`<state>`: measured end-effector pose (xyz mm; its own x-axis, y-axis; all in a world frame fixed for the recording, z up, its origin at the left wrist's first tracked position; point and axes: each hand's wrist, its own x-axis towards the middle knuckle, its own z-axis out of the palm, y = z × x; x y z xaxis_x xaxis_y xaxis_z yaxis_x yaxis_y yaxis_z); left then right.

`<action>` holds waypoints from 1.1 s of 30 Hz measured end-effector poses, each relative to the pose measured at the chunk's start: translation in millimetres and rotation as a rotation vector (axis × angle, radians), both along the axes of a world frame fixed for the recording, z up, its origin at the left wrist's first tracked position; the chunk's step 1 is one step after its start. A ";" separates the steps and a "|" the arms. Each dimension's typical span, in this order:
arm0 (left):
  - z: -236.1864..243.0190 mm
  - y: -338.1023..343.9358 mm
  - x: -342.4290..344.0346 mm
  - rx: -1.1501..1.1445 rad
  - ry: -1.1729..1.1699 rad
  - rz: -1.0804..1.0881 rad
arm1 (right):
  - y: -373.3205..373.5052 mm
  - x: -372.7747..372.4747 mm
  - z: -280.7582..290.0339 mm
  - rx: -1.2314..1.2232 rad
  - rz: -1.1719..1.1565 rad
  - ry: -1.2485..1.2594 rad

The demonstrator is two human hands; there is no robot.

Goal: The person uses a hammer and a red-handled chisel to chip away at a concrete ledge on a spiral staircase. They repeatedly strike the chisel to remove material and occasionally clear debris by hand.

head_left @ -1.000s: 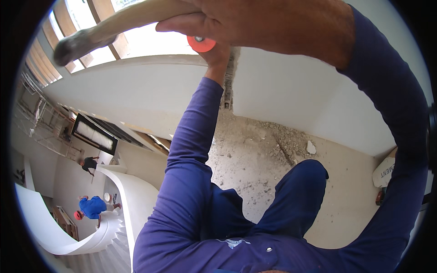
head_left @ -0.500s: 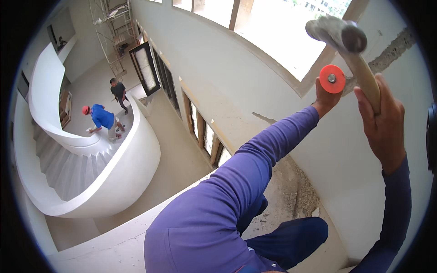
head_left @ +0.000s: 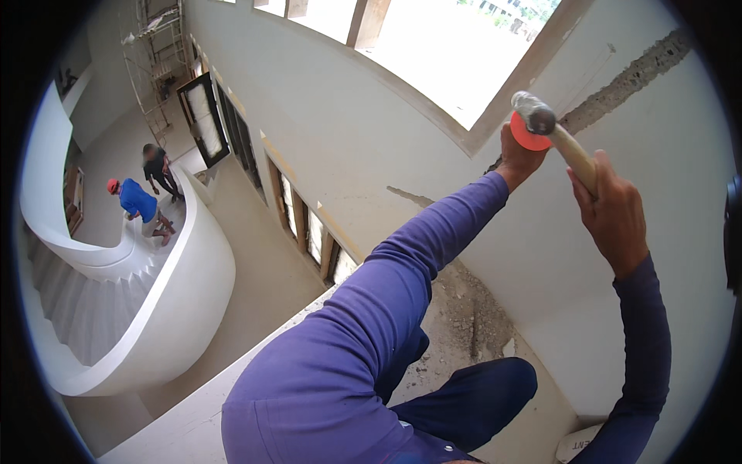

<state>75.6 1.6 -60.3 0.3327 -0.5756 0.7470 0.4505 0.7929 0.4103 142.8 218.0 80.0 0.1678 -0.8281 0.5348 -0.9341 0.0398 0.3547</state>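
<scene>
My left hand (head_left: 518, 165) is closed around a chisel whose round orange-red hand guard (head_left: 530, 141) faces me; the shaft is hidden by hand and guard. The hammer (head_left: 573, 155) is in my right hand (head_left: 616, 218), gripped by its wooden handle. Its metal head lies over the guard and covers the chisel's end; whether they touch I cannot tell. Both hands are up by the pale wall (head_left: 533, 232), where a rough groove (head_left: 630, 76) cut into the surface runs up to the right from behind the chisel.
A window opening (head_left: 440, 58) is just left of the groove. Broken rubble (head_left: 471, 321) lies on the ledge under my bent knee (head_left: 487, 394). Beyond the ledge's edge is a drop, with a white curved staircase (head_left: 197, 278), two people on it, and scaffolding (head_left: 154, 69) farther off.
The hammer has come down from above the chisel to its guard, my right hand lowering with it. My left hand keeps its hold. The whole view has shifted somewhat.
</scene>
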 end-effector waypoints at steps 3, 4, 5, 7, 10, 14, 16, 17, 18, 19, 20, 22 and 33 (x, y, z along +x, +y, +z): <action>-3.5 -9.8 13.4 -0.087 -0.110 0.050 | -5.7 -6.1 13.3 0.202 -0.230 0.063; -6.3 -5.4 17.6 -0.006 -0.062 -0.089 | -5.7 -1.8 18.6 0.194 -0.179 -0.022; -9.6 -10.2 17.6 0.076 -0.232 -0.072 | 1.8 13.7 23.9 0.134 -0.136 -0.104; -7.5 -8.4 15.2 0.045 -0.190 -0.029 | 6.2 37.4 35.5 -0.016 -0.023 -0.247; -12.7 -3.4 18.4 0.086 -0.219 -0.123 | 7.3 38.6 21.8 -0.200 0.290 -0.213; -4.1 -3.8 7.6 -0.002 -0.020 -0.113 | 1.9 -15.2 4.3 0.018 0.027 0.055; -20.3 -1.2 8.3 -0.061 -0.143 -0.089 | 2.6 -24.7 -0.5 0.193 -0.276 0.079; -24.4 -5.0 7.5 -0.091 -0.196 -0.067 | 3.0 -17.7 6.5 0.158 -0.224 0.023; -21.4 -20.3 7.3 -0.043 -0.240 -0.171 | 3.9 -2.6 10.4 0.124 -0.176 -0.052; -26.3 -26.9 7.4 -0.046 -0.210 -0.194 | 4.4 9.3 10.9 0.090 -0.128 -0.128; -24.1 -24.1 5.1 -0.045 -0.162 -0.229 | 6.2 12.5 8.5 0.027 -0.020 -0.160; -25.2 -19.5 4.9 -0.027 -0.112 -0.256 | 9.6 13.0 2.3 -0.102 0.199 -0.226; -1.0 -67.0 40.0 -0.003 -0.611 -0.187 | 40.4 -40.5 -72.0 -0.100 -0.016 -1.051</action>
